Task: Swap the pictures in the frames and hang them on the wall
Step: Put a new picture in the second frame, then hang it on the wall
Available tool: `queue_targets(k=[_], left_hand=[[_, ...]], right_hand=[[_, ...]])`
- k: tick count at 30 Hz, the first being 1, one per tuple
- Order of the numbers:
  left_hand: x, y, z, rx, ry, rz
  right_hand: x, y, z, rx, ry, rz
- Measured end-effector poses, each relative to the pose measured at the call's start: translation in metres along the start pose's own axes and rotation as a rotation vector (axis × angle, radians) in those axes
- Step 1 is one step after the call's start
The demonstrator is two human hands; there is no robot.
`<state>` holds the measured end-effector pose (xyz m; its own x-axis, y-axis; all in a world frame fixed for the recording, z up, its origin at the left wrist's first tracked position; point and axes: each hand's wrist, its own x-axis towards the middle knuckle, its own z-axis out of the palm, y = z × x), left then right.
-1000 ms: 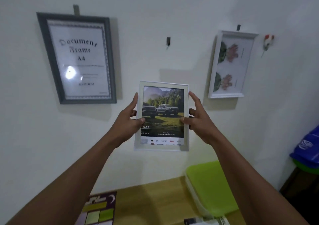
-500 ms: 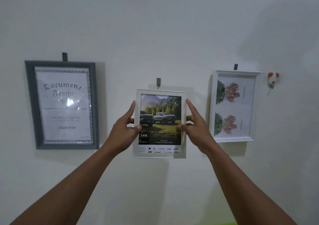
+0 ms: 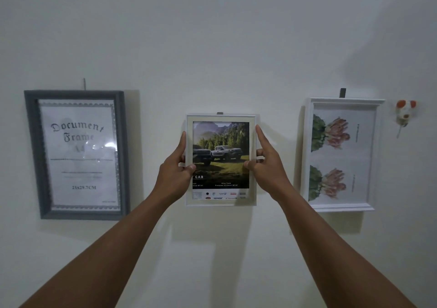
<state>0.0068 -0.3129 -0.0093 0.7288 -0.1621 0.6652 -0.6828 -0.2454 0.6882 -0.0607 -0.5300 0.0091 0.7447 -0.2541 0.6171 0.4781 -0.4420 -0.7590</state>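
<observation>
A small white frame with a picture of two trucks in a forest is held flat against the wall, upright. My left hand grips its left edge, thumb on the front. My right hand grips the right edge, forefinger stretched up along it. A dark wall hook just peeks over the frame's top edge. A grey frame reading "Document Frame" hangs to the left. To the right hangs a white frame with a flower print turned sideways.
The grey frame's hook and the right frame's hook show above their top edges. A small white and orange ornament is fixed to the wall at the far right.
Both hands have raised the truck frame up the wall until its top edge covers most of the middle hook. The view has tilted upward, and the table has left the view.
</observation>
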Motion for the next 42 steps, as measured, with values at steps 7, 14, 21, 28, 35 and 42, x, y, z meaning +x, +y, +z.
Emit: queue_targets(k=[7, 14, 21, 28, 35, 42], left_hand=[[0.002, -0.011, 0.007, 0.029, 0.039, 0.049], [0.001, -0.012, 0.005, 0.107, 0.084, 0.061], [0.002, -0.008, 0.006, 0.241, 0.172, 0.118], [-0.001, -0.009, 0.01, 0.291, 0.207, 0.138], [-0.003, -0.006, 0.012, 0.287, 0.218, 0.137], [-0.001, -0.009, 0.013, 0.295, 0.223, 0.133]], right_hand=[[0.004, 0.012, 0.003, -0.017, 0.015, -0.028], [0.003, 0.015, 0.01, -0.044, 0.039, -0.037], [-0.002, 0.013, 0.011, -0.103, 0.084, -0.075], [0.0, 0.021, 0.016, -0.171, 0.174, -0.105], [0.004, 0.025, 0.016, -0.237, 0.165, -0.115], [0.005, 0.027, 0.017, -0.253, 0.158, -0.136]])
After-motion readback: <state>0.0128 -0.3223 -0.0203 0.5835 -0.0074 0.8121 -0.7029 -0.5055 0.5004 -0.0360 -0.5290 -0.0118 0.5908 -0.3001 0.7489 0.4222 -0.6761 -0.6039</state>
